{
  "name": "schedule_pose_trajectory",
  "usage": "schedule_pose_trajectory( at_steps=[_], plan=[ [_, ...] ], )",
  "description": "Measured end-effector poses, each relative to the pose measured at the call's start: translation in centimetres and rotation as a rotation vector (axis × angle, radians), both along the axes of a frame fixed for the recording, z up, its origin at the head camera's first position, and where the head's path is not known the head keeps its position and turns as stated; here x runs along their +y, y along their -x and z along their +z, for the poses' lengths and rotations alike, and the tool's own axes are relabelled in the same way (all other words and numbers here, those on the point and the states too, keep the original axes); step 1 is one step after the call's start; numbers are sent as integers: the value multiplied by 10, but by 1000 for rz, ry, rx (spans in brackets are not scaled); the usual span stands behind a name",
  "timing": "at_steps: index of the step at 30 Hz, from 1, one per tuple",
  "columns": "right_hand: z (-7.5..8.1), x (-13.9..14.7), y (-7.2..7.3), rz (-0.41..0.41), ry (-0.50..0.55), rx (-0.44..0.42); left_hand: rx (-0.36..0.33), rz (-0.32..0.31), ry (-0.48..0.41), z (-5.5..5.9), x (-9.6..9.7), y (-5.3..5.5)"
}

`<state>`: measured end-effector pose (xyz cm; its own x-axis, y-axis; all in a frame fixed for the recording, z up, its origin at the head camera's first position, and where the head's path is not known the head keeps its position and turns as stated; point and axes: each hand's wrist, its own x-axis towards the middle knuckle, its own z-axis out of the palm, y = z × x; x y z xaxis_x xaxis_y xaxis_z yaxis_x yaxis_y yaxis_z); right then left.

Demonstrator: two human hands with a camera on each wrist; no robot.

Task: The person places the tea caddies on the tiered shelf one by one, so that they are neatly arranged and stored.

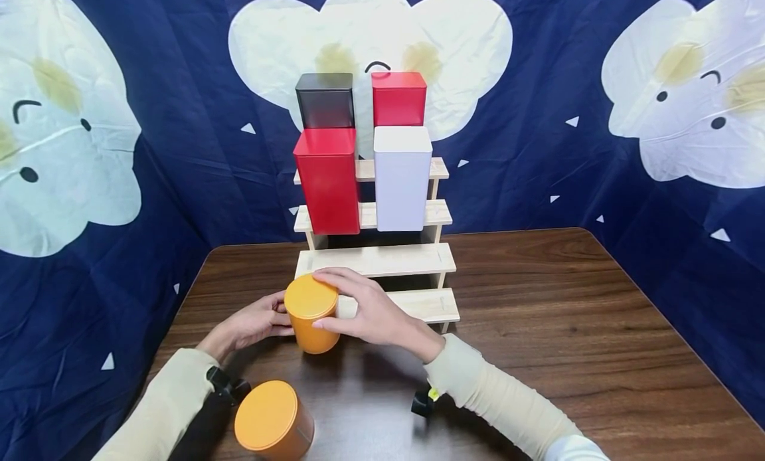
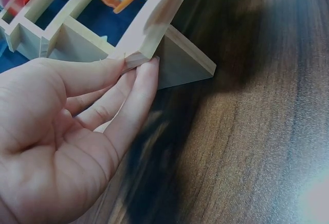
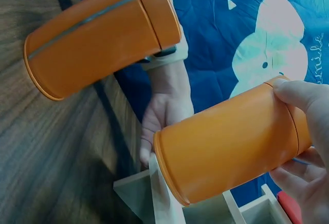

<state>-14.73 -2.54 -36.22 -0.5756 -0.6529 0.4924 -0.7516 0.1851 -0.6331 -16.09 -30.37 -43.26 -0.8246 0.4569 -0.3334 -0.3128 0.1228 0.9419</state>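
Note:
My right hand (image 1: 373,308) grips an orange round canister (image 3: 226,147) near its lid, thumb on one side and fingers on the other. The canister tilts a little, its base at the lowest step of a pale wooden stepped rack (image 1: 427,306). With my left hand (image 2: 87,116), thumb and fingers pinch the end of that rack's low step, just left of the canister in the head view. A second orange canister (image 1: 269,418) stands on the table nearer to me, by my left forearm; its side seam shows in the right wrist view.
On the rack's upper steps stand a black tin (image 1: 325,102), a small red tin (image 1: 399,101), a tall red tin (image 1: 327,188) and a white tin (image 1: 403,182). The dark wood table (image 1: 568,328) has blue cloud-patterned cloth (image 1: 197,102) around it.

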Motion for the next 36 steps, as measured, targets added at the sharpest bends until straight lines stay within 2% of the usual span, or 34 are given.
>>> schedule_pose_trajectory(
  at_steps=[6,12,20,36],
  plan=[
    [1,4,8,-44,31,34,-5,-4,-26,-2,-1,1],
    [-3,7,16,-96,38,49,6,13,22,-2,-1,1],
    [-7,10,20,-145,21,-5,10,15,27,-3,0,0],
    [-13,9,24,-214,-15,-29,8,13,15,-1,-1,-1]
  ],
)
